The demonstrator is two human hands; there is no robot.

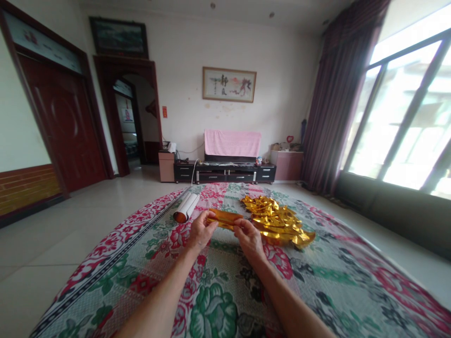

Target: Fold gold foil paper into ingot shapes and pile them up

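Observation:
Both my hands pinch one folded gold foil sheet [225,218] above a flowered cloth [218,286]. My left hand [200,231] grips its left end, fingers closed. My right hand [249,234] grips its right end, fingers closed too. Just right of my hands lies a heap of folded gold foil pieces [278,219] on the cloth. A white roll with an orange core [186,208] lies to the left of my left hand.
The cloth covers a wide round surface in front of me. Beyond it stands a low dark TV cabinet [225,172] with a pink cloth on top. A big window [401,117] with curtains is at right, dark red doors [63,122] at left.

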